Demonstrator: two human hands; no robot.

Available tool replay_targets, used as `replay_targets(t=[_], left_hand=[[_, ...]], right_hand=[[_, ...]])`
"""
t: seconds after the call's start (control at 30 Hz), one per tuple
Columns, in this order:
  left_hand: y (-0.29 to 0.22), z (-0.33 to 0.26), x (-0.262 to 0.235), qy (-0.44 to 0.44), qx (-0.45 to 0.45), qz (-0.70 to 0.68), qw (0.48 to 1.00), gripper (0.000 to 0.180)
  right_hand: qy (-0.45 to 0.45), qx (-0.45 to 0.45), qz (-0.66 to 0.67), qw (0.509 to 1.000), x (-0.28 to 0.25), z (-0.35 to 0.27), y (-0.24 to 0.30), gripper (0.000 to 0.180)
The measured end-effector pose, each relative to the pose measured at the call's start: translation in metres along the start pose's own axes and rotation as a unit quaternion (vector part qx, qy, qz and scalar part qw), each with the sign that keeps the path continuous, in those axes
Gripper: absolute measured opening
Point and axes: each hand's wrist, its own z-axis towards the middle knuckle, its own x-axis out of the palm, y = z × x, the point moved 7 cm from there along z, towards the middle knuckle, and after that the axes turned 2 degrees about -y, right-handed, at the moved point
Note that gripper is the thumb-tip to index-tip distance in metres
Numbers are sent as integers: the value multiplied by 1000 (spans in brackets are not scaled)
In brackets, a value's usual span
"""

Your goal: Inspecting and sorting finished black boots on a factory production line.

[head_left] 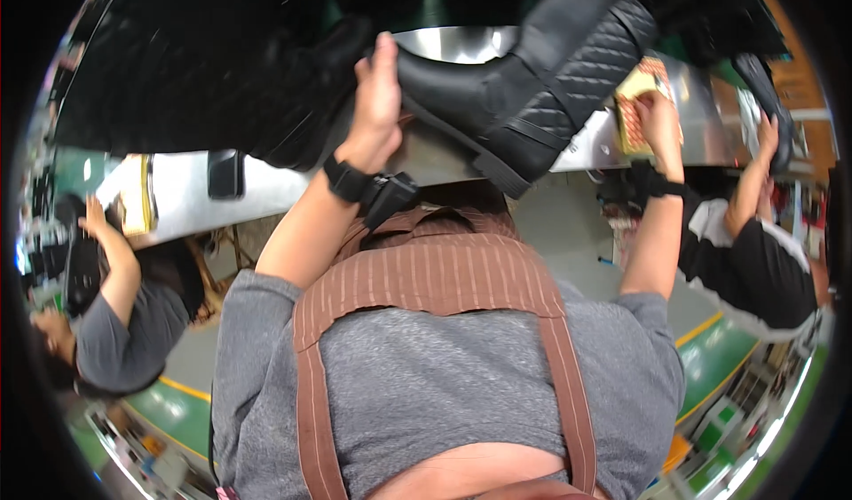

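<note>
A black ankle-high or taller boot [497, 87] with a quilted shaft and straps lies tilted in front of me, its toe to the left and its heel toward me. My left hand [380, 96] holds it at the toe, with the fingertips pointing up. Off to the right, my right hand [658, 118] is closed, its fingers pinched at a yellow and red patterned sheet or pad [632, 114] on the metal table. Whether something small is between those fingers cannot be made out.
Dark, fuzzy black material [204, 65] fills the far left over the metal table [182, 200]. A black phone [225, 174] and a yellow-edged pad [138, 194] lie on the table's left. Co-workers sit on both sides; the right one's hand [769, 136] holds a black shoe [759, 87].
</note>
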Motion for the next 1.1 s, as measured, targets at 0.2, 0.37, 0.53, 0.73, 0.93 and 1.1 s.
replay_targets(t=[0.2, 0.37, 0.53, 0.73, 0.93, 1.1], left_hand=[[-25, -24, 14, 19, -67, 45, 997, 70], [1, 2, 1, 28, -6, 64, 998, 69], [-10, -17, 2, 45, -79, 21, 996, 78], [-5, -14, 2, 61, -72, 26, 995, 96], [1, -1, 0, 70, -67, 18, 995, 90], [-9, -13, 9, 69, -75, 24, 995, 74]], right_hand=[[79, 27, 48, 995, 23, 12, -16, 22], [-18, 37, 22, 999, -3, -8, 1, 20], [11, 52, 4, 999, 27, 0, -13, 17], [47, 94, 88, 991, 30, -3, -27, 17], [1, 98, 98, 990, 2, -6, 11, 16], [30, 120, 61, 990, 14, -2, -4, 16]])
